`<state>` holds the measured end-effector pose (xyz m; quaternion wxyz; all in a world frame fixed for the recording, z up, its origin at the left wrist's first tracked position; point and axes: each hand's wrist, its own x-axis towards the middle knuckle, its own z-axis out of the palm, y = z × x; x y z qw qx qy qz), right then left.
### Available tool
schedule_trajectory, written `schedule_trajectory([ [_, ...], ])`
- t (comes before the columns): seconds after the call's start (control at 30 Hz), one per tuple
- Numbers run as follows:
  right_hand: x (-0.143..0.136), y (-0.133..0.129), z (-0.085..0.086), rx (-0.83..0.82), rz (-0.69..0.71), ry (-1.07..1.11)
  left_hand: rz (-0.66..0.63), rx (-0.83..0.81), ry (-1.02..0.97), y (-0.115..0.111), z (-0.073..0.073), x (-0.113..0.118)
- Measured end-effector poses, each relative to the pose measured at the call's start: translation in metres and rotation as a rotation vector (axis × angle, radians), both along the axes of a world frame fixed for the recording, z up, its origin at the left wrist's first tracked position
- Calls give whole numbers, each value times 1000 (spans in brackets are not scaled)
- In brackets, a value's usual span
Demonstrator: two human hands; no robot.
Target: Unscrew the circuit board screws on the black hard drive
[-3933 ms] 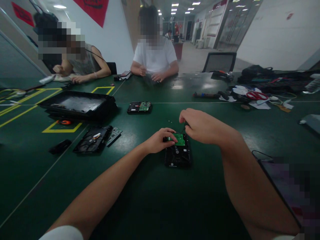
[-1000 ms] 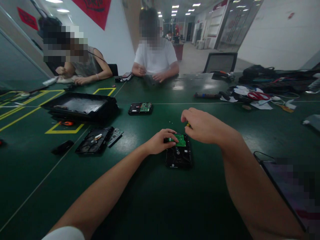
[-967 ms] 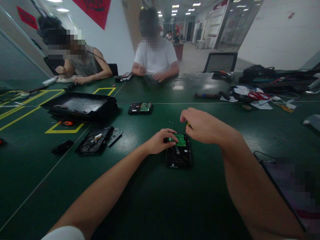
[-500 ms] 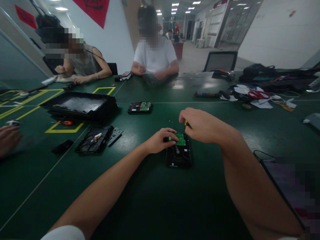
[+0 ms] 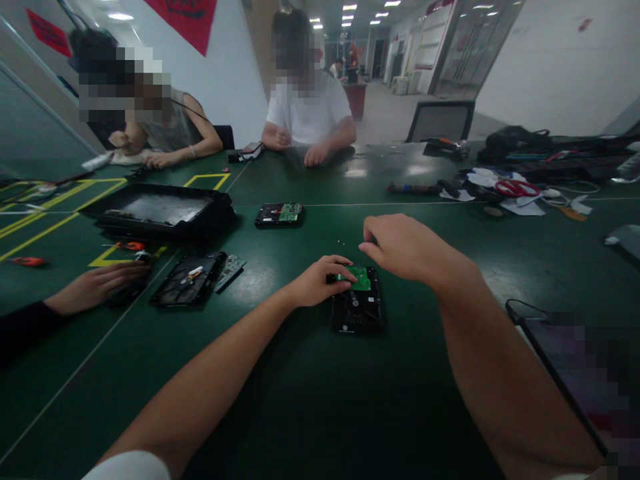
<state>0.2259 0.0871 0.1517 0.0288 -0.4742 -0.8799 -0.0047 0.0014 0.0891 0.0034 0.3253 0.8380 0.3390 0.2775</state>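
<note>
A black hard drive (image 5: 357,313) lies on the green table in front of me, its green circuit board (image 5: 363,279) facing up. My left hand (image 5: 325,280) holds the drive at its far left part, fingertips pressed on the board. Over the drive's far right corner, my right hand (image 5: 395,250) is closed with curled fingers. The yellow-and-black screwdriver handle seen in it earlier is now hidden by the fingers. Tiny light bits, perhaps screws (image 5: 341,242), lie just beyond the drive.
Another hard drive (image 5: 279,215) lies farther off. To the left are an opened drive (image 5: 189,279), a loose circuit board (image 5: 231,272), black trays (image 5: 160,210) and a co-worker's hand (image 5: 107,283). Scissors (image 5: 517,189) lie in clutter at right; a screen (image 5: 565,360) is nearer.
My right hand has turned slightly, and the yellow handle has gone out of sight. My left hand stays put. At left, a co-worker's hand has reached in to the black object.
</note>
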Motion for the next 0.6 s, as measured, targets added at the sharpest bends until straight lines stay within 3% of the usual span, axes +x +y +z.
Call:
schedule_trajectory([
  [0.2, 1, -2, -1, -40, 130, 58, 1, -7, -14, 0, 1, 1],
  [0.43, 0, -2, -2, -18, 34, 31, 3, -7, 4, 0, 2, 0],
  [0.6, -1, -3, -2, -22, 100, 56, 4, -1, -2, 0, 1, 1],
])
